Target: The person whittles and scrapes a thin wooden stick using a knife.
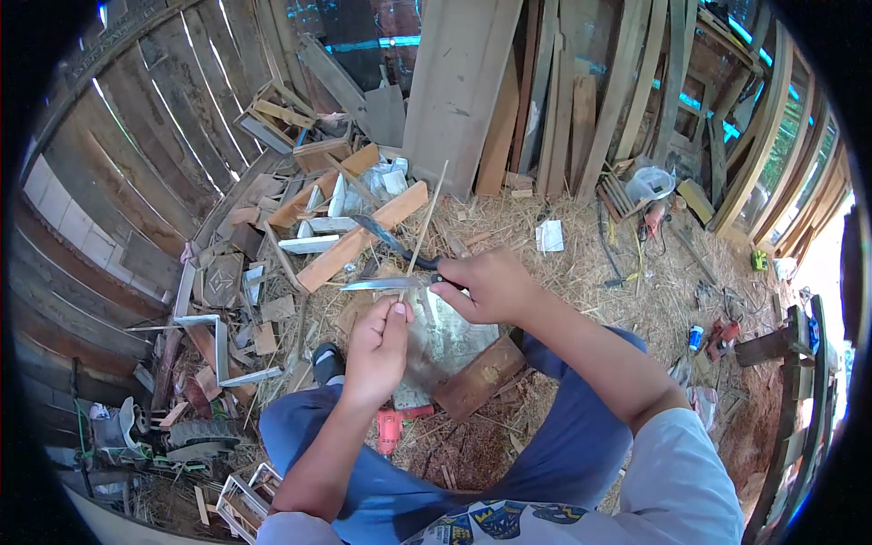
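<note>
My left hand [380,343] is closed around the lower end of a thin wooden strip [425,222], thumb on top. The strip points up and away, leaning slightly right. In my right hand [486,286] is a knife with a dark handle; its bright knife blade [377,283] points left and crosses the strip just above my left fingers. Blade and strip look to be touching. A dark curved tool [383,236] shows just beyond the blade, one end near my right knuckles; whether my right hand touches it I cannot tell.
Below my hands lie a worn pale board [463,338] and a brown wood block [481,377]. A red power tool [391,429] sits between my legs. Scrap wood [363,238] is piled left and ahead; tall planks [459,91] lean at the back. Shavings cover the floor.
</note>
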Tool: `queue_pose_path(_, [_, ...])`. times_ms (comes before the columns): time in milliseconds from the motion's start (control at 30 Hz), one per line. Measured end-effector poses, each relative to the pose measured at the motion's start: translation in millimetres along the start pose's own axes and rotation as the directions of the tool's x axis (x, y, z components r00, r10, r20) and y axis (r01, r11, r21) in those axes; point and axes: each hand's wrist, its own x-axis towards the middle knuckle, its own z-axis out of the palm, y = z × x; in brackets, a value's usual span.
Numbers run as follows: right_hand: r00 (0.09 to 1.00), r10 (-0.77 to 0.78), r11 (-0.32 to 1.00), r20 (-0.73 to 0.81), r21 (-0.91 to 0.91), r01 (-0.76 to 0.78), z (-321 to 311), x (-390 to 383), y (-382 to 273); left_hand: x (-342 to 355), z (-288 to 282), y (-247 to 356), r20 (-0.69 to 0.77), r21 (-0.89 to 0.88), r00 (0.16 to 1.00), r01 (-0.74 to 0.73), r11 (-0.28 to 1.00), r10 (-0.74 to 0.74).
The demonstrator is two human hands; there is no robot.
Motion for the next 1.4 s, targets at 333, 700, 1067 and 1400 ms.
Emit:
queue_pose_path(333, [0.995, 0.048, 0.997, -0.088, -0.053, -0.053, -8.9, 7.7, 19.4, -5.5, 1.0, 18.4, 0.088, -0.220, 0.986, 0.156, 0.963, -0.140])
queue_pose_path(700, [0.941, 0.310, 0.932, -0.138, -0.153, -0.329, -6.6, 4.5, 79.5, -4.8, -5.3, 12.5, 0.121, -0.255, 0.950, 0.311, 0.916, -0.289])
queue_pose_path(1067, [0.955, 0.280, 0.942, -0.101, -0.165, -0.294, -11.1, 13.9, 89.4, -11.1, -5.1, 4.2, 0.102, -0.101, 0.965, 0.251, 0.963, -0.241])
queue_pose_path(1400, [0.914, 0.406, 0.904, -0.002, -0.147, -0.401, 20.7, 8.4, 88.7, -2.2, -11.6, -23.8, 0.080, -0.032, 0.958, 0.279, 0.960, -0.275])
